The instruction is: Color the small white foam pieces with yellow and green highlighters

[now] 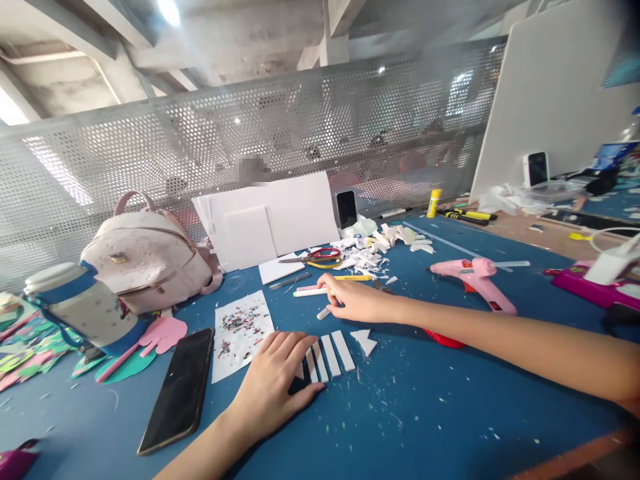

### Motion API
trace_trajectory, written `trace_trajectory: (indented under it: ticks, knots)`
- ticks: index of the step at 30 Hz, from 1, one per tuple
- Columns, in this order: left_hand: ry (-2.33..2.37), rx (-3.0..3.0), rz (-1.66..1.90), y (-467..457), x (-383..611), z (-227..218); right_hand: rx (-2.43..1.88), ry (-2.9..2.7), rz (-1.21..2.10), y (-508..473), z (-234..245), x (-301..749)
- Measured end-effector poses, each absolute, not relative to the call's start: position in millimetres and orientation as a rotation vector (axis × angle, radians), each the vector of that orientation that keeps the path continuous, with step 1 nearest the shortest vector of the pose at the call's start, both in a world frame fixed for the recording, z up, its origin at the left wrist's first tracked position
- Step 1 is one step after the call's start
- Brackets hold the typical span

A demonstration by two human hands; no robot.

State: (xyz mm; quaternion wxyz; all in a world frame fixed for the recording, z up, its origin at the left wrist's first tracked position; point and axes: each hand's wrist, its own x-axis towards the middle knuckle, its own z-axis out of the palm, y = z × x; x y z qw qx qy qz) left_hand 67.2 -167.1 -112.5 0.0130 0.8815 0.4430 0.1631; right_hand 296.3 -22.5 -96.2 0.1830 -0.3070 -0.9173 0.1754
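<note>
In the head view, saw a blue table (425, 427) with two bare hands over it. Saw the left hand (277, 373) at seven o'clock from the middle, palm down, with fingers bent a little and thumb well apart from them. Could not tell about anything under the palm. Found white strips (343, 351) in a row at two o'clock from that hand, just beside fingers and thumb, with a pointy white scrap (366, 343) past them.

Saw the right hand (350, 300) at five o'clock from the middle, fingers curled half shut by the end of a white pen (306, 292). Could not tell about a grip on it. Spotted a small white piece (324, 313) just under the fingertips.

From the right hand, saw scissors (311, 258) at eleven o'clock, white scraps (367, 255) at one and a pink glue gun (473, 270) at three. From the left hand, saw speckled paper (220, 367) at ten and a black phone (177, 393) at nine.
</note>
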Motion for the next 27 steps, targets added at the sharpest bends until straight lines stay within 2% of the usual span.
trace_trajectory:
  ticks: [11, 20, 23, 27]
  knots:
    - [1.385, 2.723, 0.506, -166, 66, -113, -0.760, -2.234, 0.842, -38, -113, 330]
    - [1.405, 2.702, 0.520, -167, 67, -112, -0.555, -2.087, 1.030, -78, -81, 344]
    - [1.423, 2.690, 0.530, -167, 69, -113, -0.593, -2.107, 0.994, -88, -81, 352]
    - [1.420, 2.679, 0.549, -168, 77, -114, -0.824, -2.321, 0.792, -89, -92, 363]
